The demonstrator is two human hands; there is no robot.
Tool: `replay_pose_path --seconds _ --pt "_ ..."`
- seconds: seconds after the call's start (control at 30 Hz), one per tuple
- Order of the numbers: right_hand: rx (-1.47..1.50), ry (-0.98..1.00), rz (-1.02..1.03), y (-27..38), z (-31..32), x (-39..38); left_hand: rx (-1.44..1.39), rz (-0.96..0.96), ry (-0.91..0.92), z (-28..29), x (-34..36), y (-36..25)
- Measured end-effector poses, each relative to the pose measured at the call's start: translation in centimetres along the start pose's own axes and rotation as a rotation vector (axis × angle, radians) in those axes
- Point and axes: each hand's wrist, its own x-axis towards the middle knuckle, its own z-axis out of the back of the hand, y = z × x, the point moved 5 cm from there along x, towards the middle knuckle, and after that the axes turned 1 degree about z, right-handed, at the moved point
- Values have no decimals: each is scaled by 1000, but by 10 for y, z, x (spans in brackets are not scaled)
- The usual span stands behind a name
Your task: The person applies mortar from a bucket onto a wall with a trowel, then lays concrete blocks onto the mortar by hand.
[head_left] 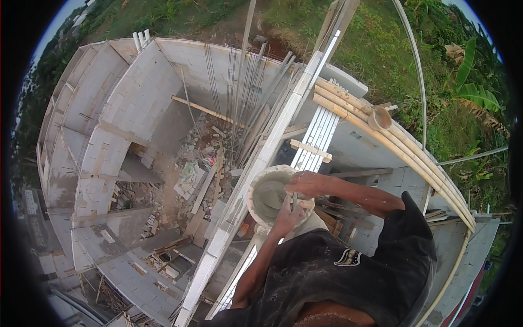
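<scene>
A pale, mortar-smeared bucket (255,192) stands by the top of the block wall in front of me. Wet grey mortar (271,194) lies inside it. My left hand (287,218) is over the bucket's near right rim, its fingers closed round a thin grey tool (295,201); the tool's kind is not clear. My right hand (306,184) is just beyond it at the right rim, fingers curled together. What the right fingers hold, if anything, is hidden.
White metal channels (315,143) with a short wooden crosspiece (310,150) lie beyond the bucket. Bamboo poles (403,143) run along the right, with a small bowl (379,118) on them. A long wall top (239,204) borders a deep drop to a rubble-strewn floor (204,158) at left.
</scene>
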Motion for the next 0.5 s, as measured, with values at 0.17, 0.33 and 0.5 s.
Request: replay_pose_path --seconds 0.17,0.33,0.5 --pt "118 -83 275 -16 19 15 -247 31 -276 7 6 1" --pt "119 -268 277 -64 46 13 -372 52 -454 -1 9 6" --pt "200 -6 -198 -126 -7 -14 -488 60 -569 -4 14 10"
